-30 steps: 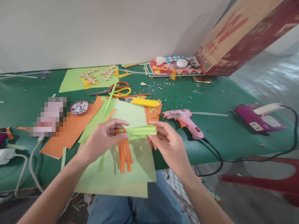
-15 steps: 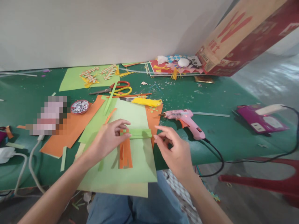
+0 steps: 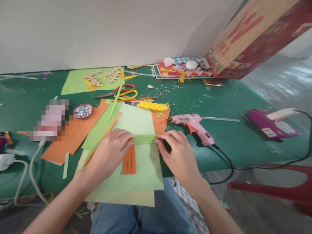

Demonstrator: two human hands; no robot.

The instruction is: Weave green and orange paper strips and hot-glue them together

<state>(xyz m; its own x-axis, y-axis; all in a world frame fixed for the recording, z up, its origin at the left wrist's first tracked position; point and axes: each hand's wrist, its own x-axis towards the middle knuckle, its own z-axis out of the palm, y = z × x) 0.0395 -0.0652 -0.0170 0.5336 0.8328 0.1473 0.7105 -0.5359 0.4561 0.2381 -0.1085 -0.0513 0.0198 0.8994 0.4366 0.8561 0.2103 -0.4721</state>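
Observation:
Green paper strips (image 3: 145, 139) run side by side between my two hands. Orange paper strips (image 3: 129, 161) hang down toward me from their left end, where the two colours cross. My left hand (image 3: 110, 146) is closed on that crossing, thumb below and fingers above, so the weave itself is mostly hidden. With thumb and fingertips, my right hand (image 3: 179, 151) pinches the right ends of the green strips. Beneath everything lies a pale green paper sheet (image 3: 146, 178), overhanging the table's front edge.
Beyond the sheet lie a yellow craft knife (image 3: 153, 106) and scissors (image 3: 125, 92). A pink glue gun (image 3: 195, 124) rests right, its cord trailing to a purple power strip (image 3: 270, 126). Left are orange paper (image 3: 73, 139), a dish of sequins (image 3: 83, 111) and a blurred-out phone-like object (image 3: 52, 120).
My right hand has moved left and closed on the green strips' ends. My left hand has tightened on the crossing. The orange strips have drawn together and lie straighter.

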